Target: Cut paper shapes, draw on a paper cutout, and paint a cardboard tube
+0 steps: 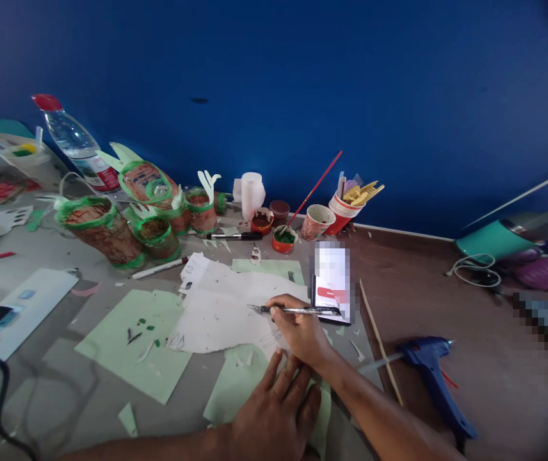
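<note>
My right hand (300,330) is closed round a black-and-clear pen (315,310), its tip on a white sheet of paper (228,307) with cut, uneven edges. Small outlined shapes show by the tip and at the sheet's left corners. Flat below it lies my left hand (276,410), fingers stretched out, their tips at the paper's lower edge and over a pale green sheet (233,378). Another green sheet (139,339) lies to the left with small dark scraps on it. A phone (331,291) with a lit screen rests just right of the white paper.
Brown jars (104,234) with green rims stand at the back left, by a plastic bottle (79,144). Paint cups (283,238), a paper cup (318,222) and a black marker (234,236) sit behind the paper. At right lie a wooden stick (379,339) and a blue glue gun (432,371).
</note>
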{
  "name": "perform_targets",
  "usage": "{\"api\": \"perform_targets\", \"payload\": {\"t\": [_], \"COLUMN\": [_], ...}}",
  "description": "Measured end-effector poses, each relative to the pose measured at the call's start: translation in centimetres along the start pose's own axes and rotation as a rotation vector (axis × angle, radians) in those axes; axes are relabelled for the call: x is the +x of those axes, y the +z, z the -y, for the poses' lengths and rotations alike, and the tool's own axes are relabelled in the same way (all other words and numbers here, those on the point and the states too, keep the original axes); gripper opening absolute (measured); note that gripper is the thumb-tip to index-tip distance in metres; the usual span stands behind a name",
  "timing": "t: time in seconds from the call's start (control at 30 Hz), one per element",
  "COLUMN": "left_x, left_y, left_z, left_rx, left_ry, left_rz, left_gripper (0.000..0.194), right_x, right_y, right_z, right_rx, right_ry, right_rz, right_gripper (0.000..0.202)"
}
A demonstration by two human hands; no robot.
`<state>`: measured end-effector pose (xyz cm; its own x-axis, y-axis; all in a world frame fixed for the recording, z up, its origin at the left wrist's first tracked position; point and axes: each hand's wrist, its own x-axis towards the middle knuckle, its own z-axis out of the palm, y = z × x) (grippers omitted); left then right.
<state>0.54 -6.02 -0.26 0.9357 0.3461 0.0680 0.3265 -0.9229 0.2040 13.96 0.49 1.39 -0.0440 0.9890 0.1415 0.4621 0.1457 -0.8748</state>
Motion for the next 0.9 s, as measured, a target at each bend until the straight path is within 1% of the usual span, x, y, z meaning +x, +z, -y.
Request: {"api": "perform_targets", "payload": {"t": [0.13,0.33,0.6,0.73,0.9], "left_x": [-0.02,0.08,0.06,0.12,0.04], "left_y": [0.14,-0.13,-0.16,-0.24,-0.04], "left_z": [0.08,0.09,0.08,0.13,0.09], "left_rx": [0.006,0.028,0.021,0.040,0.067], "left_ry": [0.005,0.013,0.003,0.014,0.018], "left_rz": [-0.008,-0.037,-0.023,-0.047,-0.061], "left_gripper": [0.064,0.061,0.063,0.061,0.062], "right_x": [0.01,0.02,0.05,0.05,-0.02], "right_y": [-0.06,-0.14,-0.23,-0.25,-0.30], "right_z": [-0.07,-0.16,-0.22,-0.22,0.04], "right_rx": [-0.006,-0.001,0.027,0.080,0.178], "right_ry": [0.009,0.047,0.077,0.119,0.152], "right_rz": [-0.015,-0.026,-0.034,-0.038,-0.037], "right_gripper": [0.016,0.017,0.017,0.018,0.020]}}
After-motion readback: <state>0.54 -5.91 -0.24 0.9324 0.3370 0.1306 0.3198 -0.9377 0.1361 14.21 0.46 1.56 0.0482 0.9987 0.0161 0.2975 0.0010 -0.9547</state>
